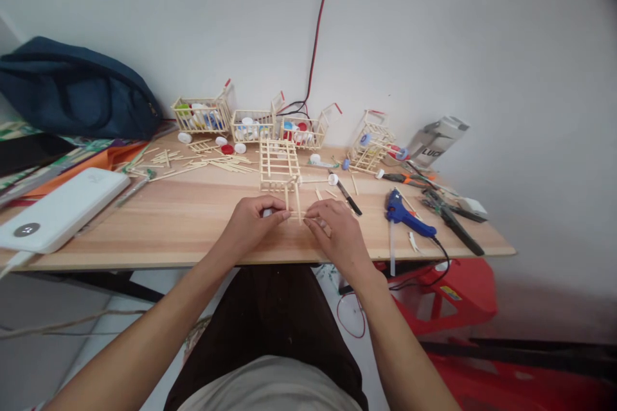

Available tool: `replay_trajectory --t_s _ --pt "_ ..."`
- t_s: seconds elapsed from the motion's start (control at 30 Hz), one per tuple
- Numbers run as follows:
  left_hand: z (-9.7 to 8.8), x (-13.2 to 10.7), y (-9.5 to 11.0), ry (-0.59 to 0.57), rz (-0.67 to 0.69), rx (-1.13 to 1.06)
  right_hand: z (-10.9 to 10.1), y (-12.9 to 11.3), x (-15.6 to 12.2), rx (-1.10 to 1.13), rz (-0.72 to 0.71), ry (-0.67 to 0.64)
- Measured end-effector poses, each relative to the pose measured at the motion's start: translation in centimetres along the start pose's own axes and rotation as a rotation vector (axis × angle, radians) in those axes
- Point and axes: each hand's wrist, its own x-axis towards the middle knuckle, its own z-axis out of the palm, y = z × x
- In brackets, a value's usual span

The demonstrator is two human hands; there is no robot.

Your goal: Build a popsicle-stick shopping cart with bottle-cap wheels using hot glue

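Observation:
A small cart frame of thin wooden sticks lies in front of me, two of its sticks jutting toward me. My left hand pinches at the left end of a short crosswise stick by these jutting ends. At its right end, my right hand closes thumb and fingers on the same stick. A white round piece partly shows at the left fingers; the fingers hide the stick's ends. Beside the frame, a white bottle cap sits on a stick.
Behind stand several stick carts filled with caps, and another tilted cart. Loose sticks lie left. Rightward are a black pen, a blue glue gun and pliers. A white power bank lies left, before a blue bag.

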Motion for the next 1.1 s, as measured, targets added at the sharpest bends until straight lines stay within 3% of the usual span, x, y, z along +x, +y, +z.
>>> replay_trajectory --t_s 0.57,1.1 --pt "0.4 0.1 -0.3 0.013 0.02 -0.025 -0.3 -0.4 0.0 0.043 0.037 0.01" --pt "0.5 0.2 -0.3 0.025 0.052 0.001 -0.1 0.8 -1.1 0.369 0.308 -0.003"
